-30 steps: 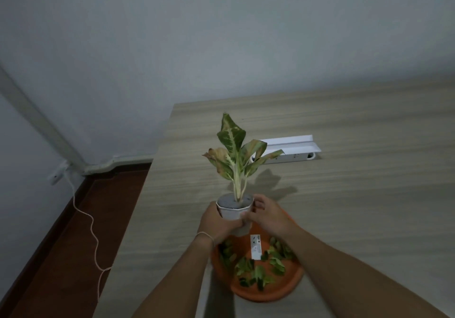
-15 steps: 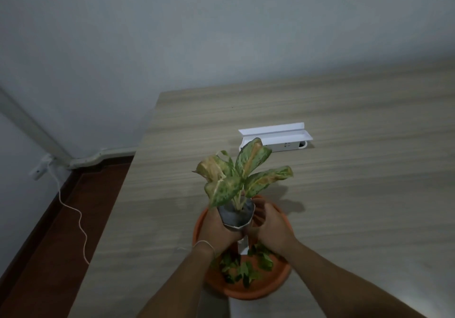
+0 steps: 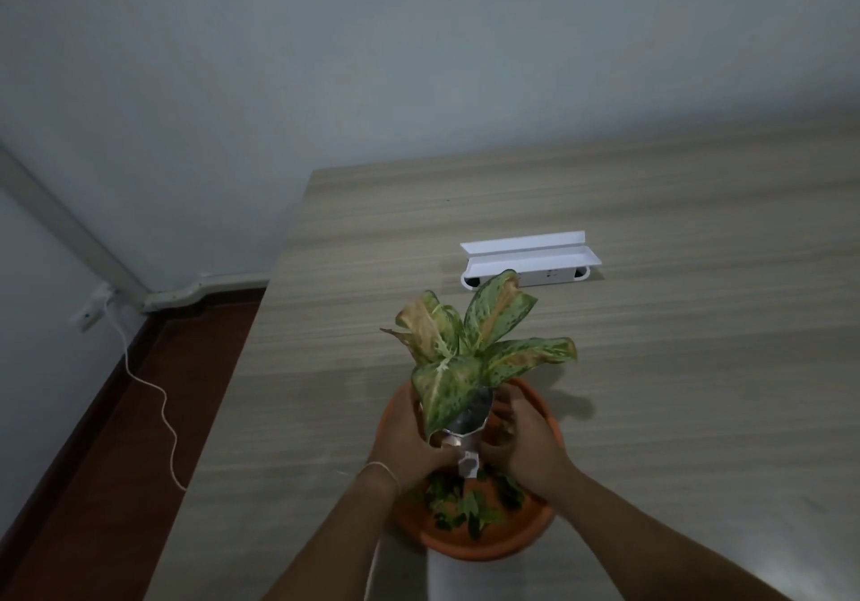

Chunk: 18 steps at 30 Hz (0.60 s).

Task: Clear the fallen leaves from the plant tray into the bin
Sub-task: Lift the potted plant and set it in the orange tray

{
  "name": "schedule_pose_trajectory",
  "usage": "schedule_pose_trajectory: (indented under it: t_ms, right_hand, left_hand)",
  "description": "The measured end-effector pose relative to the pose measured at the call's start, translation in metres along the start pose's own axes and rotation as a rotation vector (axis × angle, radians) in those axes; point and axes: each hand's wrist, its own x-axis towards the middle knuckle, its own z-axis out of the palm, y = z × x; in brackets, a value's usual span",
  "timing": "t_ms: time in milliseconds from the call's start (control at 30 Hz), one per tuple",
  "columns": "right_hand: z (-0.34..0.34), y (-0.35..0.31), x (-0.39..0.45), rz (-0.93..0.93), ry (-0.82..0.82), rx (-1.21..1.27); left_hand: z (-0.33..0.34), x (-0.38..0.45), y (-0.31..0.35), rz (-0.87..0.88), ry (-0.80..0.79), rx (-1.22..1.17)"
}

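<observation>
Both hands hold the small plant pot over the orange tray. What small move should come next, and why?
Probably set the plant pot down on the bare table beside the tray. The left hand and right hand both grip it, and the fallen leaves lie in the tray beneath; moving it aside frees the hands.

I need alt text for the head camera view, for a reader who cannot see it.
Two hands, left hand and right hand, hold a small potted plant over an orange tray of fallen leaves on a wooden table. A white socket box lies behind.
</observation>
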Motion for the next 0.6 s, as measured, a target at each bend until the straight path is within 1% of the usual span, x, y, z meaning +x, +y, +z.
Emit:
schedule_pose_trajectory:
  t_ms: [67,133,200,300,367,467,567,600]
  right_hand:
    - [-0.004,0.001,-0.012,0.015,0.033,-0.083]
    - [-0.007,0.001,-0.025,0.045,0.097,-0.189]
    - [-0.009,-0.007,-0.039,0.062,0.154,-0.276]
    - [-0.003,-0.028,-0.055,-0.001,0.130,-0.394]
    - [0.006,-0.042,-0.061,-0.046,0.038,-0.475]
    - [0.026,-0.058,-0.064,-0.106,-0.091,-0.557]
    - [0.052,-0.060,-0.061,-0.203,-0.097,-0.678]
    - [0.060,-0.060,-0.058,-0.197,-0.096,-0.694]
  left_hand:
    - [-0.022,-0.018,0.000,-0.060,0.047,-0.063]
    - [-0.045,-0.036,0.004,-0.103,0.106,-0.055]
    - [-0.064,-0.048,0.006,-0.147,0.103,-0.044]
    - [-0.082,-0.054,0.010,-0.151,0.105,0.011]
    - [-0.088,-0.056,0.016,-0.151,0.053,0.083]
    - [-0.088,-0.053,0.021,-0.094,-0.052,0.245]
    - [-0.075,-0.050,0.023,0.006,-0.183,0.487]
    - [-0.068,-0.047,0.021,0.032,-0.210,0.548]
